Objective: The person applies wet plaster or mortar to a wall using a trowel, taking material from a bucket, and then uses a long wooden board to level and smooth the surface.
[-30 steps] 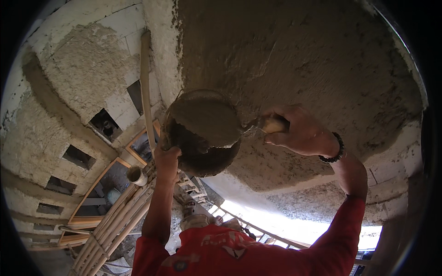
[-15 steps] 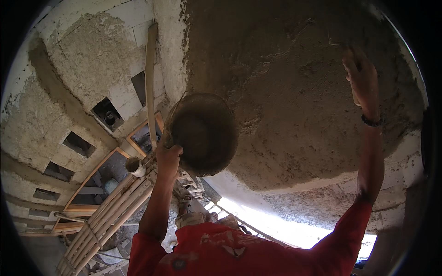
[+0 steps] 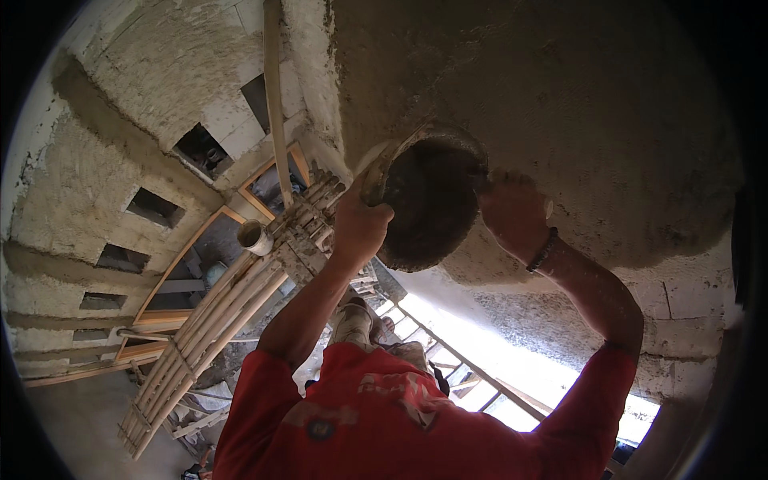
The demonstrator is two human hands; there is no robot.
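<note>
My left hand (image 3: 360, 228) grips the near-left rim of a round, mortar-stained bucket (image 3: 448, 133), its thumb over the edge. The bucket is tilted so its dark inside faces me, and wet-looking mortar (image 3: 428, 208) lies in it. At the bucket's right edge my right hand (image 3: 514, 212) is closed around a trowel, whose pale handle end (image 3: 549, 208) pokes out beside the palm. The trowel's blade is hard to make out against the dark bucket. Behind both hands spreads a wall coated with brown plaster (image 3: 608, 152).
Lashed bamboo poles (image 3: 212, 336) run at the lower left, with a small pale bucket (image 3: 255, 238) by them. An upright wooden batten (image 3: 276, 96) stands near the wall corner. The left block wall has several square openings (image 3: 156, 207). A bright opening (image 3: 488, 360) lies below.
My right hand has come down and left from the plastered wall to the bucket's edge. My left hand has shifted the bucket up and to the right.
</note>
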